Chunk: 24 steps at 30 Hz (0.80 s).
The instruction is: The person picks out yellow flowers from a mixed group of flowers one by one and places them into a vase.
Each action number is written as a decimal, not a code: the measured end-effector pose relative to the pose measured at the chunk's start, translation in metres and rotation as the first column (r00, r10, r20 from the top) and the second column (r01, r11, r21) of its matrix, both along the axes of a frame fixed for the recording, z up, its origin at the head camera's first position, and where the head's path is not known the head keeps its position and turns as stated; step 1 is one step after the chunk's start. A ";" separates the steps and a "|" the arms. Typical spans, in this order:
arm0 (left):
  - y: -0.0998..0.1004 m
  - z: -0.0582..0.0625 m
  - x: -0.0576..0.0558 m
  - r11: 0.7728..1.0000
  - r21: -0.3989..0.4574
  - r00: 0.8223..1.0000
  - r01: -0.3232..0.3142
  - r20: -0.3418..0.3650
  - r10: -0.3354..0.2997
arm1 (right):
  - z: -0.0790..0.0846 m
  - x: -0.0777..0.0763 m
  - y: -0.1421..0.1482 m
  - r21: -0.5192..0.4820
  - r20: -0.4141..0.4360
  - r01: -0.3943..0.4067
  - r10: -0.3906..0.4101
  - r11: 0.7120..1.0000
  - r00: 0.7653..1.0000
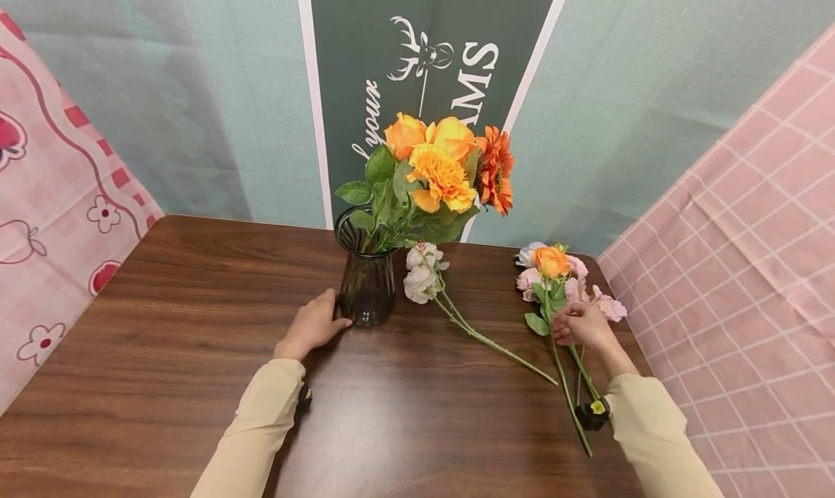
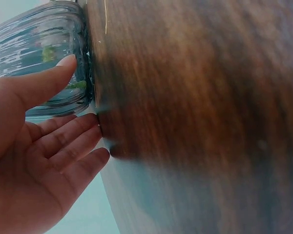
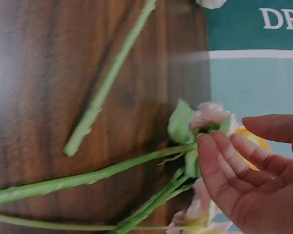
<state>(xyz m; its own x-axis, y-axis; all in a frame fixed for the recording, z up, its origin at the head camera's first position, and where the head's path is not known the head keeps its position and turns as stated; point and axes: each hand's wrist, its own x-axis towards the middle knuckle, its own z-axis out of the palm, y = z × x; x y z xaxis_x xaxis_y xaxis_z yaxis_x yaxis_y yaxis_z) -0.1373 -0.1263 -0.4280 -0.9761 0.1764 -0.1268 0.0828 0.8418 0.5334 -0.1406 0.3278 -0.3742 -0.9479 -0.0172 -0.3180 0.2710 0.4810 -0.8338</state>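
Observation:
A dark ribbed glass vase (image 1: pixel 368 291) stands upright with orange and yellow artificial flowers (image 1: pixel 442 175) leaning to its right. My left hand (image 1: pixel 313 325) is at the vase's lower left side. In the left wrist view its fingers are fairly straight, with the thumb beside the glass near the base. At the right, an orange rose (image 1: pixel 551 262) lies with pink flowers (image 1: pixel 612 306) on the table. Over their stems hovers my right hand (image 1: pixel 583 325). The right wrist view shows its fingertips at a green stem (image 3: pixel 102 174), loosely bent, thumb apart, with no grip visible.
A white flower (image 1: pixel 422 283) with a long green stem lies on the brown wooden table (image 1: pixel 196 324) between vase and right hand. Fabric hangs behind, and a pink checked cloth (image 1: pixel 737 288) closes the right side. A patterned cloth (image 1: pixel 65 193) hangs at left.

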 end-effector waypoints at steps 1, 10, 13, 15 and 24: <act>0.000 0.000 0.000 1.000 -0.001 1.000 0.001 -0.002 -0.001 | -0.002 0.002 0.001 0.013 0.012 0.001 -0.001 1.000 1.000; 0.000 0.001 0.000 1.000 -0.004 1.000 0.004 0.001 -0.004 | -0.026 0.006 0.019 0.063 0.074 -0.001 -0.004 0.998 0.997; 0.000 0.001 0.000 1.000 -0.007 1.000 0.009 -0.005 -0.009 | -0.024 0.008 0.012 0.135 0.128 0.041 -0.059 0.990 0.990; 0.000 0.001 0.000 1.000 -0.007 1.000 0.010 -0.006 -0.010 | -0.025 0.010 0.009 0.155 0.137 0.046 -0.068 0.987 0.988; 0.000 0.002 0.001 1.000 -0.008 1.000 0.009 -0.001 -0.009 | -0.029 0.010 0.007 0.202 0.125 0.035 -0.061 0.979 0.990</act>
